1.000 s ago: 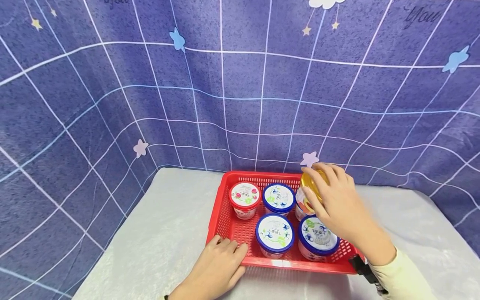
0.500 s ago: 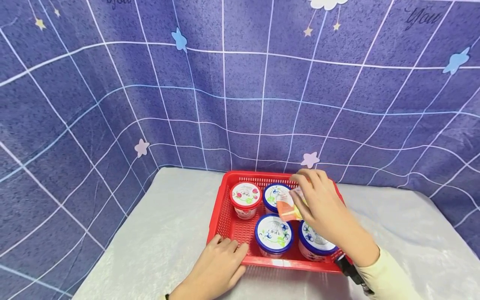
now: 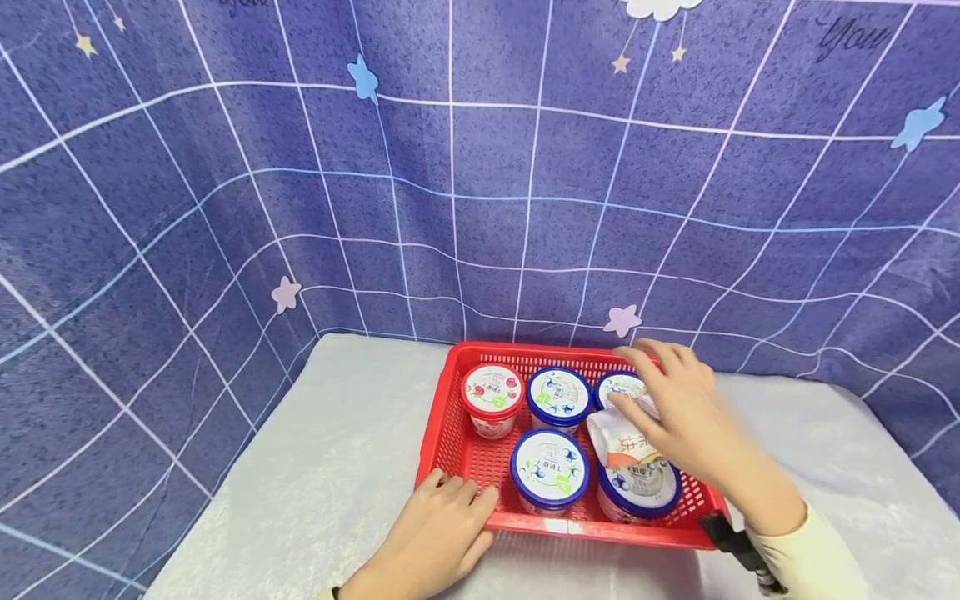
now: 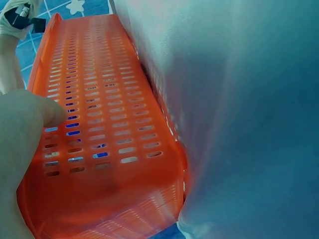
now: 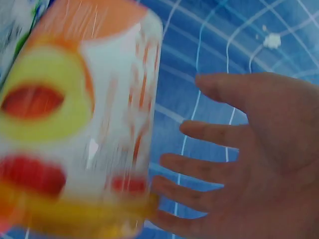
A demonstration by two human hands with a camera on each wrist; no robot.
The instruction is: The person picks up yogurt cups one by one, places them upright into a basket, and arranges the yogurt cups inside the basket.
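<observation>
My left hand (image 3: pixel 438 529) grips the near left rim of a red plastic basket (image 3: pixel 429 433); in the left wrist view its thumb (image 4: pixel 52 112) lies against the outer wall. A white cup with a peach picture (image 3: pixel 618 437) and a yellow lid (image 5: pixel 84 214) leans far over above the blue-lidded cups on the basket's right side. My right hand (image 3: pixel 686 417) is right beside it, fingers spread. In the right wrist view a gap shows between most fingers and the cup, with a fingertip at the yellow lid's edge.
In the basket stand a red-lidded cup (image 3: pixel 492 389) at the back left and several blue-lidded cups (image 3: pixel 550 468). A pale cloth (image 3: pixel 315 467) covers the table. A blue gridded curtain (image 3: pixel 487 225) hangs behind and to the left.
The right hand swung left with the peach cup, then back right. Its fingers have come away from the cup, which has tipped over. A blue lid behind it now shows. The left hand stayed put.
</observation>
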